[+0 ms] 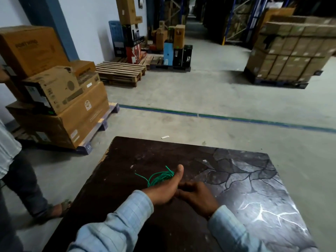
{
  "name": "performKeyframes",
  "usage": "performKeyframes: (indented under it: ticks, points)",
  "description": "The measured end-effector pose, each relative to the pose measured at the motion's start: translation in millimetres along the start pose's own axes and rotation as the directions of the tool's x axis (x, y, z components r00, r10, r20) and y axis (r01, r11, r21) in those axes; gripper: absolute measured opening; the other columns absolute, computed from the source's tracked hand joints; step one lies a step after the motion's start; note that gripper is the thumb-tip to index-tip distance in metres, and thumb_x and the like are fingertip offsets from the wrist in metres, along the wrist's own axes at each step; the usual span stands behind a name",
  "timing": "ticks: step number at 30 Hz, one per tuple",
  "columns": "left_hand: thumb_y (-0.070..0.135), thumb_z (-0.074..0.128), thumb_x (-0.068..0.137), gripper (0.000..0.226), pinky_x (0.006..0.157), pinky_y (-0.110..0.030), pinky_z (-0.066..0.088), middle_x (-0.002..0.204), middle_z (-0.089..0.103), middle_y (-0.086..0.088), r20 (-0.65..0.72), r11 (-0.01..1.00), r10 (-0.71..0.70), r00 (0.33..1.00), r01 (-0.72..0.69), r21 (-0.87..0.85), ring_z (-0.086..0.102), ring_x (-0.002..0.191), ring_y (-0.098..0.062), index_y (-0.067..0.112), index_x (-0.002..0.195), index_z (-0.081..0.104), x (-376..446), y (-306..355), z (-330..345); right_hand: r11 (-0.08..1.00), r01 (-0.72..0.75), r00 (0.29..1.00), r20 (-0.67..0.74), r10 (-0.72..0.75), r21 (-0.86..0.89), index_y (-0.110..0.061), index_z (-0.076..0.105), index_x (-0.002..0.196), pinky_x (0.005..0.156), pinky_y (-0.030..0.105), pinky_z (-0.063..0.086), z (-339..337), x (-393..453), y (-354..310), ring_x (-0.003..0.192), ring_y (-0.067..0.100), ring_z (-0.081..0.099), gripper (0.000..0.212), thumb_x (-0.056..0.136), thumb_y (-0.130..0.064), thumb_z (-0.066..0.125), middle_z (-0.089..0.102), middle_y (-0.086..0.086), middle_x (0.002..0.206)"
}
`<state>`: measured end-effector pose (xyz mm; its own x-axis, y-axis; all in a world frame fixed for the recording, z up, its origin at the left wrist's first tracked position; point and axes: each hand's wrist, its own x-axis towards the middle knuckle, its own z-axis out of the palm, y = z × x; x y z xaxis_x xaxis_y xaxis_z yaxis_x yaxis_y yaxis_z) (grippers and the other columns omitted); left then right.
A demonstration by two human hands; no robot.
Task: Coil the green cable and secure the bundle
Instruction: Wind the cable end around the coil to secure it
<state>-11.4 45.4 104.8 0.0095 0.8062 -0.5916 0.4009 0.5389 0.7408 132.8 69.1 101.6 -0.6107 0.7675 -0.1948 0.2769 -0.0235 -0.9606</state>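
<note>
Both sleeved forearms come in from six o'clock over the dark bench [181,224]. The left hand [163,190] has its thumb raised toward twelve and its fingers curled under, apparently pinching one end of the cable bundle, though the grip itself is hidden. The right hand [197,194] lies knuckles-up touching it at three o'clock, fingers bent toward the left palm; whether they hold any wire I cannot tell. The green cable [160,176] lies on the bench at about eleven o'clock from the left hand, several loose loops fanning out with two free ends sticking clear. As I judge it, the coil is gathered but not yet tied, and springy wire like this could splay open if the pinch slackens, or a stray end could snag while being wrapped round. The bench around the cable is bare, so nothing hinders the hands. Farther off at nine o'clock another person's leg [23,186] stands beside the bench; beyond, at ten, cardboard boxes [60,106] sit stacked on a pallet, with a blue floor line [227,118] at twelve and wrapped cartons [291,55] at two.
</note>
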Motion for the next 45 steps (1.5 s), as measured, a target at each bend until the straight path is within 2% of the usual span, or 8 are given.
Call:
performKeyframes:
  ticks: [6,8,10,16,20,25,35,45]
  points:
    - [0.093,0.012,0.066,0.108,0.053,-0.027,0.049,0.057,0.056,-0.006,0.200,0.973,-0.041,0.979,0.084,-0.213,0.056,0.050,-0.014,0.002,0.099,0.061,10,8,11,0.998,-0.013,0.999,-0.049,0.017,0.068,-0.005,0.070,0.062,0.048,0.007,0.036,-10,-11,7,0.041,-0.006,0.050,0.023,0.084,-0.011,0.072,0.062,-0.010,0.044]
    - [0.101,0.020,0.054,0.124,0.057,-0.029,0.051,0.062,0.056,-0.010,0.224,0.976,-0.088,0.971,0.128,-0.174,0.054,0.055,-0.021,-0.004,0.105,0.061,20,4,13,0.996,-0.074,0.989,-0.125,0.079,0.050,-0.017,0.063,0.048,0.044,0.010,0.033,-8,-11,13,0.036,-0.004,0.044,0.037,0.082,-0.007,0.072,0.055,-0.010,0.037]
    - [0.104,0.029,0.045,0.110,0.072,-0.036,0.055,0.073,0.059,-0.018,0.244,0.967,-0.129,0.961,0.176,-0.183,0.058,0.066,-0.028,0.006,0.079,0.064,27,4,18,0.993,-0.118,0.973,-0.202,0.114,-0.007,-0.018,0.057,0.042,0.044,0.016,0.033,-7,-11,18,0.036,-0.003,0.042,0.042,0.080,-0.004,0.069,0.050,-0.009,0.034]
    - [0.060,0.037,0.095,0.064,0.079,-0.033,0.054,0.094,0.071,-0.018,0.142,0.892,0.012,0.990,0.053,-0.449,0.069,0.089,-0.026,0.004,0.095,0.069,20,14,41,0.974,-0.186,0.930,-0.296,0.217,0.130,-0.012,0.065,0.052,0.037,0.017,0.032,-16,-8,16,0.038,0.007,0.044,0.022,0.071,-0.019,0.071,0.052,-0.005,0.039]
    - [0.035,0.042,0.102,0.042,0.053,-0.025,0.036,0.056,0.052,0.003,-0.077,0.970,0.165,0.983,-0.176,-0.170,0.048,0.045,-0.003,0.016,0.067,0.055,6,23,40,0.920,-0.212,0.924,-0.240,0.298,0.328,-0.016,0.052,0.047,0.038,0.019,0.022,-34,-8,19,0.036,0.013,0.030,0.036,0.079,-0.007,0.068,0.037,0.006,0.046]
    - [0.012,0.053,0.091,0.027,0.054,-0.022,0.035,0.061,0.050,0.005,-0.141,0.891,0.332,0.933,-0.261,0.372,0.045,0.057,-0.006,0.017,0.065,0.059,0,28,29,0.917,-0.202,0.942,-0.188,0.279,0.345,-0.012,0.061,0.048,0.040,0.019,0.025,-43,-13,13,0.039,0.015,0.034,0.030,0.075,-0.004,0.071,0.047,0.007,0.047]
    - [0.017,0.060,0.088,0.012,0.060,-0.023,0.048,0.072,0.070,-0.001,-0.418,0.874,0.447,0.791,-0.285,0.394,0.064,0.066,-0.009,0.015,0.079,0.067,-23,34,26,0.935,-0.169,0.952,-0.194,0.237,0.311,-0.014,0.065,0.058,0.041,0.020,0.030,-50,-17,4,0.047,0.021,0.048,0.021,0.078,-0.008,0.070,0.057,0.010,0.051]
    - [0.014,0.071,0.080,0.010,0.063,-0.019,0.053,0.066,0.068,0.011,-0.426,0.851,0.521,0.739,-0.414,0.323,0.064,0.064,0.002,0.023,0.082,0.073,-26,29,22,0.874,-0.176,0.961,-0.112,0.251,0.454,-0.007,0.062,0.072,0.039,0.020,0.040,-48,-28,-6,0.045,0.013,0.056,0.012,0.082,-0.006,0.069,0.058,0.009,0.056]
